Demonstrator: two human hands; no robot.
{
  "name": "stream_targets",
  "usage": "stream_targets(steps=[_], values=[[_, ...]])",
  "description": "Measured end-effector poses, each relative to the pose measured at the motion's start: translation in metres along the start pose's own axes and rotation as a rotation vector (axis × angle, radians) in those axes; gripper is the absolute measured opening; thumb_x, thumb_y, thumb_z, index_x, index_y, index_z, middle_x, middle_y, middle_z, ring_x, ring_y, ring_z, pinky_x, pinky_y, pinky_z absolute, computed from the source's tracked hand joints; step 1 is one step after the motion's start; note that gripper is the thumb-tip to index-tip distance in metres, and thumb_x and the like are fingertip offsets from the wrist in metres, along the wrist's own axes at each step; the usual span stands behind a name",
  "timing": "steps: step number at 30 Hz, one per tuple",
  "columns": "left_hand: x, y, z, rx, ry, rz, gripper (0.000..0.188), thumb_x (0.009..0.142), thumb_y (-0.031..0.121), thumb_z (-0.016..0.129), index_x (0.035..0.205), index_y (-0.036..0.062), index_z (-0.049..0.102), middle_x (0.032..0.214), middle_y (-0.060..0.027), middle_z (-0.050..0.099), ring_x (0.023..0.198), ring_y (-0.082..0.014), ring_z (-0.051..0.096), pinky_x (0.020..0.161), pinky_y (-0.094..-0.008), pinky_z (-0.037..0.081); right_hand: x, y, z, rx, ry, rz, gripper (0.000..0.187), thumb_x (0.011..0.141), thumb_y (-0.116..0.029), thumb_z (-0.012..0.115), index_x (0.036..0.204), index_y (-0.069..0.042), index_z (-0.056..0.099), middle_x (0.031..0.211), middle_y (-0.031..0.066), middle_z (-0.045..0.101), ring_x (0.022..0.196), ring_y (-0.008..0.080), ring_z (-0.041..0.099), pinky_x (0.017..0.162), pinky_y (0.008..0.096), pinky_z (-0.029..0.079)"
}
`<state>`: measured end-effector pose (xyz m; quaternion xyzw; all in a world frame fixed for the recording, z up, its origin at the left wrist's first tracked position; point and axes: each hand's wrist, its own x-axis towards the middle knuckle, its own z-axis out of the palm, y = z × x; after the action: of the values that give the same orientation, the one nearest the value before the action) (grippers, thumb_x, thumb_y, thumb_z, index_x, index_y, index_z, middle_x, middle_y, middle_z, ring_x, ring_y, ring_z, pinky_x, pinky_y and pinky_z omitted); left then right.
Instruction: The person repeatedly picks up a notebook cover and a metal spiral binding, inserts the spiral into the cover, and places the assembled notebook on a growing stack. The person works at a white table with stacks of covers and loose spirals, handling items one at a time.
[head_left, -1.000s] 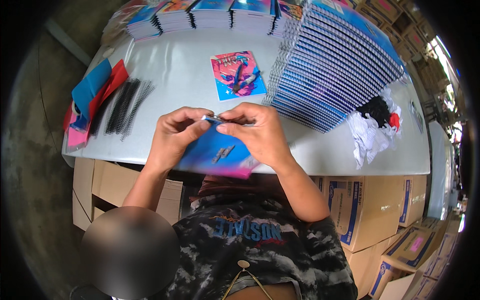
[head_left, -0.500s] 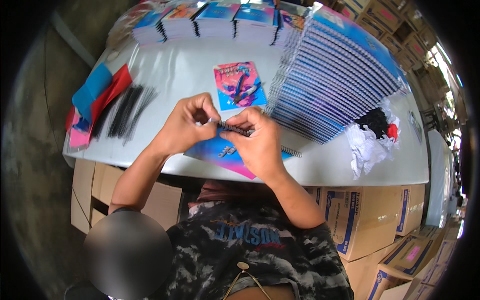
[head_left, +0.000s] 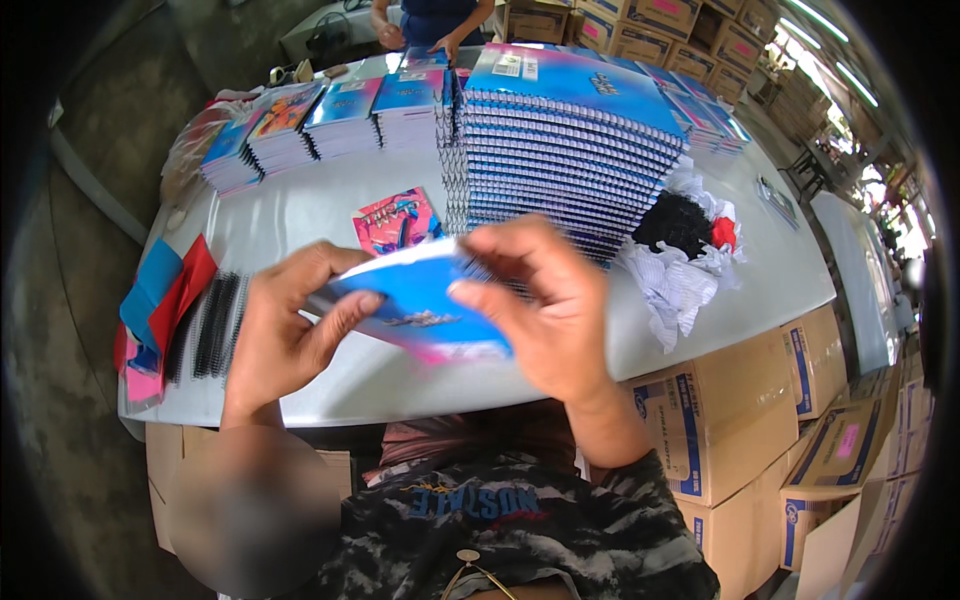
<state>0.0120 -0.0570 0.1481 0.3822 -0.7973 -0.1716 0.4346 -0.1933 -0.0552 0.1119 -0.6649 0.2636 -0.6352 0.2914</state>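
Both my hands hold a blue notebook point(head_left: 425, 300) with a pink corner, lifted and tilted above the near part of the table; it is blurred by motion. My left hand point(head_left: 285, 325) grips its left edge with the thumb on the cover. At the upper right edge, my right hand point(head_left: 550, 305) pinches it with thumb and fingers. Part of a dark wire coil shows beside the right fingers, the rest hidden. Just beyond lies a pink notebook point(head_left: 385, 215) with pliers point(head_left: 406, 236) on it, partly covered by the held one.
A tall stack of spiral notebooks point(head_left: 570, 165) stands beyond my right hand, beside crumpled white cloth point(head_left: 665, 290). Loose black coils point(head_left: 218, 325) and coloured sheets point(head_left: 155, 300) lie at left. Smaller notebook piles point(head_left: 340, 115) line the back, where another person point(head_left: 440, 25) handles notebooks. Cartons point(head_left: 720, 420) stand below right.
The notebook has come up off the table into both hands, where before my fingers worked at its coil. My view has shifted, bringing the other person into sight.
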Motion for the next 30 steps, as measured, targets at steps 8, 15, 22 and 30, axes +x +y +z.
stream_targets(steps=[8, 15, 22, 30], values=[[0.164, 0.040, 0.022, -0.314, 0.476, 0.296, 0.032, 0.084, 0.005, 0.047, 0.114, -0.0051, 0.049, 0.093, -0.0104, 0.060, 0.080, -0.0145, 0.054, 0.073, -0.0248, 0.044, 0.087, -0.028, -0.115, -0.591, 0.712, -0.433, 0.066, 0.083, -0.033, 0.058, 0.131, 0.005, 0.034, 0.134, 0.0177, 0.038, 0.125, 0.0257, 0.034, 0.105, 0.0339, 0.021], [0.208, -0.084, 0.097, 0.712, 0.346, 0.278, 0.035, 0.079, 0.028, 0.050, 0.096, 0.0000, 0.062, 0.084, -0.0230, 0.062, 0.073, -0.0363, 0.060, 0.072, -0.0385, 0.048, 0.087, 0.046, -0.129, -0.372, 0.680, -0.042, 0.041, 0.089, -0.027, 0.051, 0.114, 0.005, 0.053, 0.113, 0.0153, 0.056, 0.106, 0.0191, 0.051, 0.092, 0.0292, 0.037], [0.175, -0.045, 0.106, 0.101, 0.497, -0.060, 0.036, 0.081, 0.034, 0.055, 0.075, -0.0014, 0.062, 0.065, -0.0153, 0.061, 0.064, -0.0286, 0.060, 0.064, -0.0351, 0.046, 0.085, 0.065, -0.123, -0.590, 0.901, -0.242, 0.025, 0.088, -0.021, 0.054, 0.089, 0.001, 0.065, 0.081, 0.0104, 0.062, 0.078, 0.0144, 0.055, 0.070, 0.0282, 0.044], [0.171, -0.064, 0.096, -0.125, 0.528, -0.131, 0.037, 0.080, 0.037, 0.057, 0.080, 0.0006, 0.063, 0.069, -0.0129, 0.064, 0.066, -0.0235, 0.062, 0.066, -0.0317, 0.046, 0.079, 0.067, -0.135, -0.679, 0.830, -0.179, 0.024, 0.087, -0.020, 0.052, 0.091, -0.002, 0.066, 0.083, 0.0093, 0.060, 0.080, 0.0189, 0.056, 0.074, 0.0300, 0.043]])
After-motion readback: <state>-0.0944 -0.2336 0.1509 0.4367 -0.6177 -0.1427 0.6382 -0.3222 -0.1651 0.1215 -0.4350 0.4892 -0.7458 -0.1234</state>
